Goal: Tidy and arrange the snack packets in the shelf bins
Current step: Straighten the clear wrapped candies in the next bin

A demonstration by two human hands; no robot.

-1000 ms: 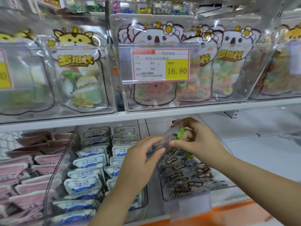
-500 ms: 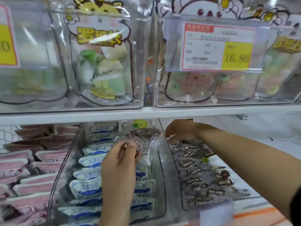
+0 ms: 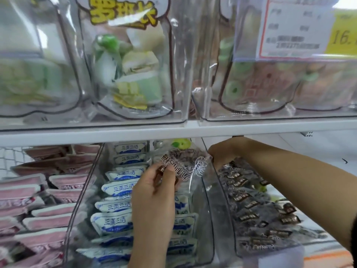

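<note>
My left hand (image 3: 154, 192) pinches the lower edge of a clear snack packet (image 3: 183, 161) with dark pieces inside and a green mark at its top. The packet hangs over the middle clear bin (image 3: 204, 219), which holds several blue-and-white packets (image 3: 114, 223). My right hand (image 3: 224, 153) reaches under the shelf edge, fingers curled at the packet's right corner and at the back of the right bin (image 3: 228, 225); whether it grips the packet is unclear. That bin is full of dark brown small packets (image 3: 249, 206).
Pink packets (image 3: 48, 192) are stacked in the left compartment. A white shelf edge (image 3: 173, 132) runs across above my hands. Clear bins of bagged sweets (image 3: 131, 74) stand on the upper shelf, with a price label (image 3: 301, 29) at the right.
The camera has moved closer and lower. My left hand has carried the clear packet from above the right bin to above the middle bin, and my right hand has reached further back.
</note>
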